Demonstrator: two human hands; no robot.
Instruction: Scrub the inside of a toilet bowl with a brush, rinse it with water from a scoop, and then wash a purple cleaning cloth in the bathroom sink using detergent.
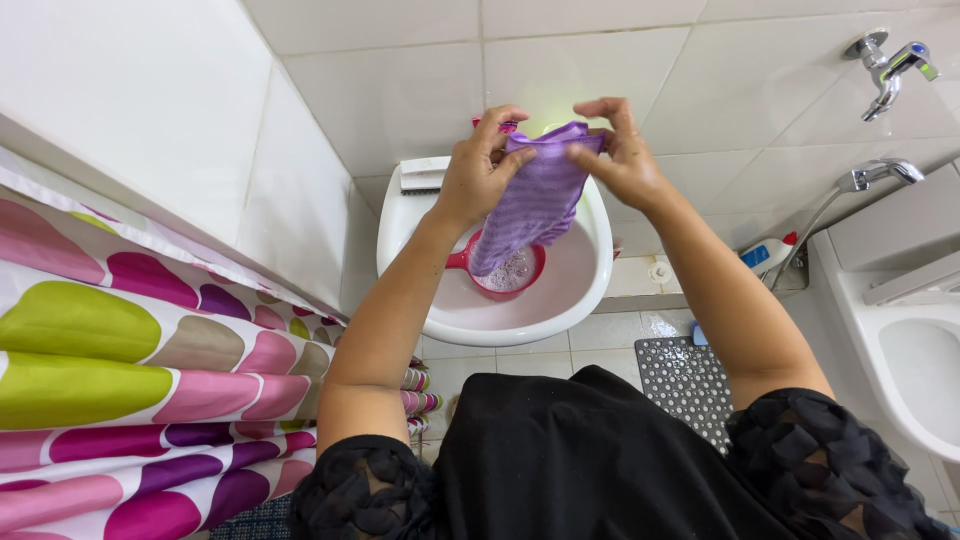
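A purple striped cloth hangs above a white wash basin. My left hand pinches its upper left corner and my right hand pinches its upper right edge. The lower end of the cloth dips toward a small red scoop bowl with soapy water, which sits inside the basin.
A white scrub brush lies on the basin's back rim. A colourful spotted curtain hangs at the left. At the right are wall taps, a white toilet, a plastic bottle and a grey studded mat.
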